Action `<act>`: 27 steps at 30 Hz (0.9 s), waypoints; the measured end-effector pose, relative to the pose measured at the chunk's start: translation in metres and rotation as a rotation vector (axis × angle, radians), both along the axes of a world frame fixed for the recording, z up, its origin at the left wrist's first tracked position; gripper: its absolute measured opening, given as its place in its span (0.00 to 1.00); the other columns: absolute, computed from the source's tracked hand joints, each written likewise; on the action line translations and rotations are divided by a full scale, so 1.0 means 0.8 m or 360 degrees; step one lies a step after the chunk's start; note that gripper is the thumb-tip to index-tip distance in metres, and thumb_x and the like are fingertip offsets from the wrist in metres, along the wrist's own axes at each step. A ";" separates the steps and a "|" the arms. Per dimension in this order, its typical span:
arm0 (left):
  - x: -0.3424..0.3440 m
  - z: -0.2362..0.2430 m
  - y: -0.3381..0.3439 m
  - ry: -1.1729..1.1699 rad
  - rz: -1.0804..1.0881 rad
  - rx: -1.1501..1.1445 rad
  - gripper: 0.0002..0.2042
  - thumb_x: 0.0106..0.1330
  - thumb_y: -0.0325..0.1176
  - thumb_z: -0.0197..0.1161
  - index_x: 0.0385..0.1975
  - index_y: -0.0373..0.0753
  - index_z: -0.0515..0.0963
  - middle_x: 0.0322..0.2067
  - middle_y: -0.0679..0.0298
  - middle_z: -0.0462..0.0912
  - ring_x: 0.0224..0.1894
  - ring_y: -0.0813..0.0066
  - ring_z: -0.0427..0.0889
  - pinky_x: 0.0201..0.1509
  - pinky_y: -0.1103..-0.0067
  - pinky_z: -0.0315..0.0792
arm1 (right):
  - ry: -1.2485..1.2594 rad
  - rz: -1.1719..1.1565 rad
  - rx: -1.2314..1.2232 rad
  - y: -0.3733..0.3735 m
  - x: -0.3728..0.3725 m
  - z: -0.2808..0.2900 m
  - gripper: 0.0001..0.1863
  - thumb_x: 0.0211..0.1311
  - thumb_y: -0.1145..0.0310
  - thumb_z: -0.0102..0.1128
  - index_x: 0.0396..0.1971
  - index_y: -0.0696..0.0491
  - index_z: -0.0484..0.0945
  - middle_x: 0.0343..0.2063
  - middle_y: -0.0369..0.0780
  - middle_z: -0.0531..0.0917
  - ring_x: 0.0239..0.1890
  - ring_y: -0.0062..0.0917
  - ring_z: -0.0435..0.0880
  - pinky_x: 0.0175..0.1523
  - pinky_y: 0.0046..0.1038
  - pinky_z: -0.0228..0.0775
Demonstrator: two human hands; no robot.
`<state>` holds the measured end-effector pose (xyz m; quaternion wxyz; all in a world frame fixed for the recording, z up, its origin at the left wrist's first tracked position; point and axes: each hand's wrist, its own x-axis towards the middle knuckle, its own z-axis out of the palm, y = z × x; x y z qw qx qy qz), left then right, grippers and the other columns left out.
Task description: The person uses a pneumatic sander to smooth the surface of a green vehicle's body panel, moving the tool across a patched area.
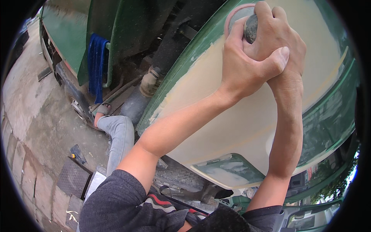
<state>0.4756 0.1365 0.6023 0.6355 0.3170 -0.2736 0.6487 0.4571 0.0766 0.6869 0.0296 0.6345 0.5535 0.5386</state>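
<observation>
Both my hands are at the upper right, stacked over a round hand sander with a pinkish rim [228,21] and a dark knob [251,29]. My right hand [281,40] lies over the tool, its fingers curled round the knob. Below and beside it, my left hand [245,63] grips the sander's near side, with its thumb across the right hand near the wrist. The sander rests on a large curved green vehicle panel [328,131] coated with smooth cream filler [220,131]. The sander's underside is hidden.
A recessed green rectangle [228,168] sits low in the panel, above a tyre [174,176]. At left, a blue cloth [97,62] hangs on a green bar near an opened green door [63,36]. A leg in grey trousers [121,133] and a dark flat box [73,176] are on the concrete.
</observation>
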 end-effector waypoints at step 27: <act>-0.030 -0.268 -0.051 0.0536 -0.0094 -0.0411 0.57 0.48 0.60 0.75 0.71 0.26 0.55 0.62 0.51 0.68 0.65 0.63 0.72 0.70 0.67 0.66 | -0.0159 -0.0043 -0.0048 -0.002 0.019 -0.253 0.11 0.52 0.63 0.64 0.33 0.48 0.74 0.29 0.36 0.71 0.23 0.24 0.72 0.25 0.27 0.64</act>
